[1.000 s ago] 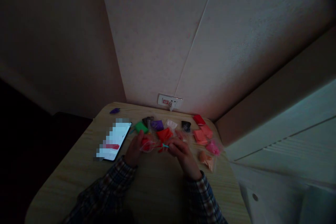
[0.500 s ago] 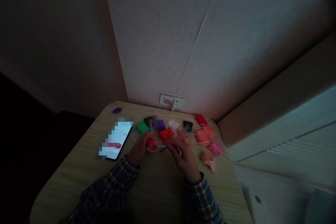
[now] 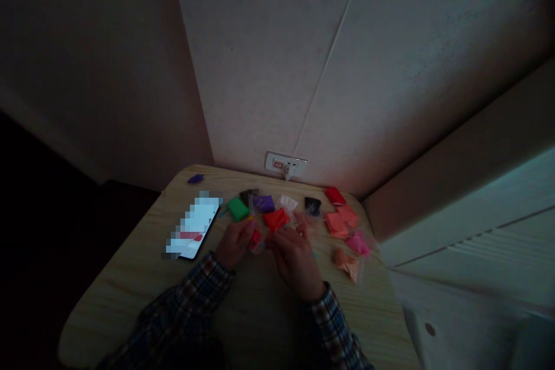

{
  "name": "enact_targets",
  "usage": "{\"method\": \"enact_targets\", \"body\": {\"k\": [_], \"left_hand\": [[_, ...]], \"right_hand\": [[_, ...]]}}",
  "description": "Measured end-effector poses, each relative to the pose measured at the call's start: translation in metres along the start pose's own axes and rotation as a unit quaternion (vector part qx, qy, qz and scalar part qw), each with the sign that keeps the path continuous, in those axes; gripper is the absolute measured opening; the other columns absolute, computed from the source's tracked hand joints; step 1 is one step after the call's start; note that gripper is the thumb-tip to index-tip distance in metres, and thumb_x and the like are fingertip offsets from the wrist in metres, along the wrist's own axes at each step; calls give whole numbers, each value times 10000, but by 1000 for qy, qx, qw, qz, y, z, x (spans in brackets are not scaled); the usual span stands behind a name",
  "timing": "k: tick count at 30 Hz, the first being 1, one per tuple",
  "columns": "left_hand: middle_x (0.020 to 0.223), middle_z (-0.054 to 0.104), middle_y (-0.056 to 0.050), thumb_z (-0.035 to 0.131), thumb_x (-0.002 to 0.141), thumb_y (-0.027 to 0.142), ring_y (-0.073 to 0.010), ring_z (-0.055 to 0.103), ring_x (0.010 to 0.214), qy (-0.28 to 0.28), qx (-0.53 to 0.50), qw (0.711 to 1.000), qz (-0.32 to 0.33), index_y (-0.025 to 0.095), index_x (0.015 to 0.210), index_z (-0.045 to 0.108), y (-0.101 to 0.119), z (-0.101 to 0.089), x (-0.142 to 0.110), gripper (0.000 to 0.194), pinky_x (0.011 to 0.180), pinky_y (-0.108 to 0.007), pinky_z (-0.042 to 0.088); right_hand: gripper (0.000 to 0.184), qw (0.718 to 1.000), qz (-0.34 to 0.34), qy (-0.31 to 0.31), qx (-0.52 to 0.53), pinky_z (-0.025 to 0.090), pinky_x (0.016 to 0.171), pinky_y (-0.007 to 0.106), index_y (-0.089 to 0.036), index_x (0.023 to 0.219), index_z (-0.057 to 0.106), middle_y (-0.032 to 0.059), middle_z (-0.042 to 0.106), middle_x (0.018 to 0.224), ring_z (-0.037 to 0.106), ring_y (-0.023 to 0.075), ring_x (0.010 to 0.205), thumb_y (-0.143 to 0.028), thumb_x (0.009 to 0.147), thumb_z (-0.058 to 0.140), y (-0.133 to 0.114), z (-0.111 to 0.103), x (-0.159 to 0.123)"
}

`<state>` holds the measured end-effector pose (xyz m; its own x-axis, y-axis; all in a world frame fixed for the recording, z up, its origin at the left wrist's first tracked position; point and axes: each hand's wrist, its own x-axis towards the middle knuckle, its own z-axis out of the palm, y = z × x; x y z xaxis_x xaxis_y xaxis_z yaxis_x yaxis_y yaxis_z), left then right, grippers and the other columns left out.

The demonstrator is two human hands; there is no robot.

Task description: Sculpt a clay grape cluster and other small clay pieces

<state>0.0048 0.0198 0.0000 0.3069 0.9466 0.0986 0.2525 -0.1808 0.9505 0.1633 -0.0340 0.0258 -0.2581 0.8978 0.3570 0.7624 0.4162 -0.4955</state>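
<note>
My left hand point(image 3: 236, 243) is closed around a small clear bag of red modelling clay point(image 3: 255, 238), low over the table's middle. Close against the bag's right side are the pinched fingers of my right hand point(image 3: 297, 257). A thin light-blue stick tool is mostly covered by that hand; a faint bit of teal point(image 3: 315, 254) shows past its right edge. Just beyond the hands lie an orange-red packet point(image 3: 276, 219), a green packet point(image 3: 238, 208) and a purple packet point(image 3: 264, 203).
A lit phone point(image 3: 195, 228) lies at left on the wooden table point(image 3: 113, 289), with a small purple piece point(image 3: 195, 178) behind it. White point(image 3: 288, 203), black point(image 3: 312, 206), coral point(image 3: 337, 224), pink point(image 3: 359, 243) and peach point(image 3: 346, 265) packets spread rightward. A wall socket point(image 3: 286, 165) holds a plug.
My right hand has come in against the bag, and the light-blue tool that showed between my hands is now mostly hidden. The left hand still grips the bag; the view has shifted slightly.
</note>
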Motion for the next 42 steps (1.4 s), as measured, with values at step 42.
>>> {"method": "enact_targets", "body": {"k": [42], "left_hand": [[472,415,21,302,814,673,-127,387,458,-41,-161,986,-9,216,493,405,13,-5,-5,568,482,-291,344]], "right_hand": [[441,892,126,-79,426,364,584,258,-195,662,629,10,545,649,481,147,651,-584,828,504,9,-10,0]]}}
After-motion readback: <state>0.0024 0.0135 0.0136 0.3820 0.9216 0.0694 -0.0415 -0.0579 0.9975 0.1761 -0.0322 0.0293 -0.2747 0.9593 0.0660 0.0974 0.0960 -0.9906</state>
